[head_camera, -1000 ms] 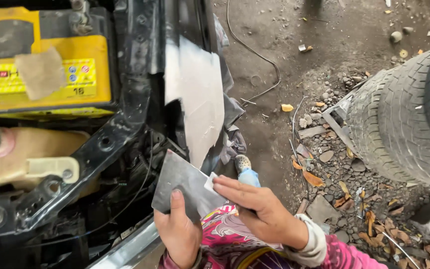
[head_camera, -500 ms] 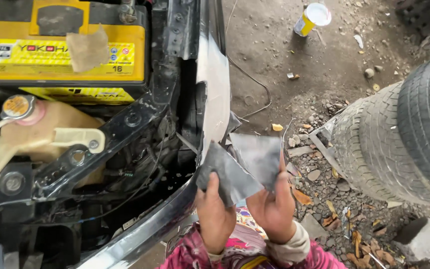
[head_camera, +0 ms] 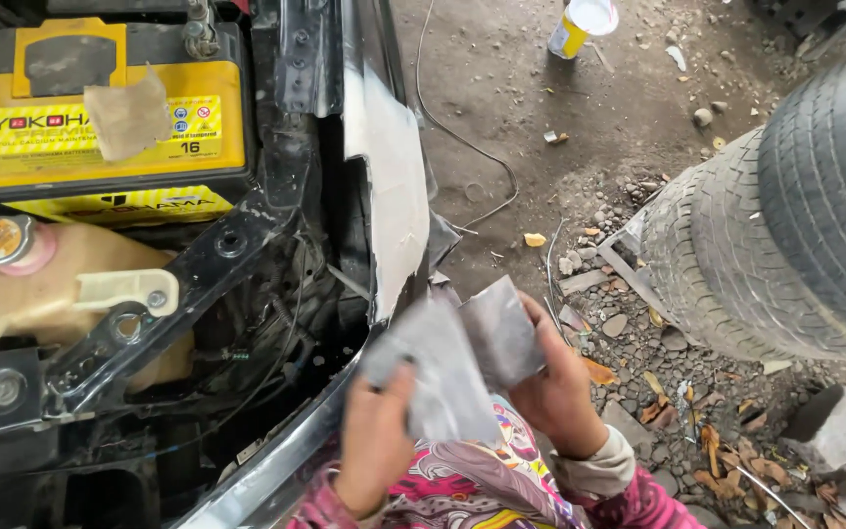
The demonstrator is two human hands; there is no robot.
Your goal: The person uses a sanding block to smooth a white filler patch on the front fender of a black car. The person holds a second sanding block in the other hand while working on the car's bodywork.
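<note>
Grey sandpaper sheet (head_camera: 462, 367), folded and motion-blurred, sits right at the bottom centre of the view, just beside the lower tip of the car's filler-coated body edge (head_camera: 394, 186). Left hand (head_camera: 376, 441) has it from below, thumb up over the near face, fingers closed on the lower left part. Right hand (head_camera: 560, 387) grips the upper right flap, fingers curled round behind it, thumb on the front. Both hands clamped on the same sheet, close together, the paper bent between them. Pink patterned sleeves (head_camera: 462, 490) show at the bottom edge, with a pale cuff at the right wrist.

To the left, the open engine bay: a yellow car battery (head_camera: 100, 108) up top with a scrap of brown tape stuck on its face, a cream coolant reservoir (head_camera: 61, 294) below it with a yellow-topped cap, and a black metal bracket (head_camera: 198, 274) running diagonally across. On the right, two worn tyres (head_camera: 785, 225) lean together on the dirt ground, rubble and dry leaves scattered around them. A small yellow-and-white can (head_camera: 580, 24) stands far off at the top, and a thin wire (head_camera: 472, 147) snakes across the ground.
</note>
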